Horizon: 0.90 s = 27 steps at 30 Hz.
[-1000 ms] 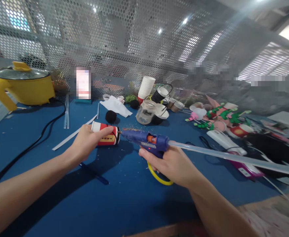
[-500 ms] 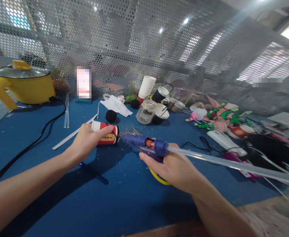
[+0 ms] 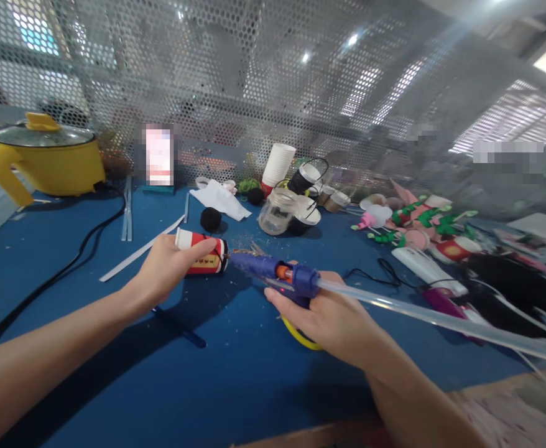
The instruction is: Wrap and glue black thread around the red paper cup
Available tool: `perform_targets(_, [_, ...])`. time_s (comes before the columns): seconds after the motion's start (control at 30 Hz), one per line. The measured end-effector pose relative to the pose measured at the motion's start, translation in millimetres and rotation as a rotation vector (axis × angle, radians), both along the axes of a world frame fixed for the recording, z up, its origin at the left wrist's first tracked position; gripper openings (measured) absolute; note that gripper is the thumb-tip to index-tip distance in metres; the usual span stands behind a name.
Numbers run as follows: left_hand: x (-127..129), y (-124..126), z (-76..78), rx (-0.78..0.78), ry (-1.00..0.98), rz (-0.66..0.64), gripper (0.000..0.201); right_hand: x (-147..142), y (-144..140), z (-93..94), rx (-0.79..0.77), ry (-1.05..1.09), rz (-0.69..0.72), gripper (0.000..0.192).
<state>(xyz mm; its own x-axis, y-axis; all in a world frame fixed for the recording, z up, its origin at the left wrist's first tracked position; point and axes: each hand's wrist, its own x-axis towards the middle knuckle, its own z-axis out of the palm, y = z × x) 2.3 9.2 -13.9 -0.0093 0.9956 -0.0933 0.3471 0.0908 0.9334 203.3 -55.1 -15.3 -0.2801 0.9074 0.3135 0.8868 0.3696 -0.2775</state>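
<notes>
Hot glue going onto the end of a small red and white cup

The left hand (image 3: 163, 270) has its fingers clamped on the red and white cup (image 3: 202, 255), held on its side just above the blue table (image 3: 235, 373). The right hand (image 3: 333, 314) has its fingers wrapped tight on the blue glue gun (image 3: 277, 277), nozzle touching the cup's dark end, so gluing looks under way and whatever piece joins there is not yet on. Beyond the cup lie a black pompom (image 3: 210, 219), a clear jar (image 3: 277, 211) and stacked paper cups (image 3: 277, 163); nothing blocks the nozzle.
</notes>
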Motion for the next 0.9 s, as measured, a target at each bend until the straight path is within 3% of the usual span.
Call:
perform_targets(0.23, [1.3, 0.3, -0.7, 0.012, -0.078, 0.001, 0.027, -3.0, -2.5, 1.6, 0.015, 0.055, -0.015, 0.018])
perform_targets(0.4, [0.3, -0.3, -2.1, 0.007, 0.014, 0.007, 0.028, -1.9, -1.7, 3.5, -0.009, 0.020, -0.025, 0.021])
perform_targets(0.7, [3.6, -4.2, 3.6, 0.073, -0.007, -0.008, 0.029, 0.7, 0.3, 2.8, -0.065, 0.069, 0.027, 0.018])
perform_targets(0.9, [2.8, -3.0, -2.2, 0.143, -0.015, -0.032, 0.028, -2.6, 0.8, 9.2, -0.072, 0.137, -0.001, 0.017])
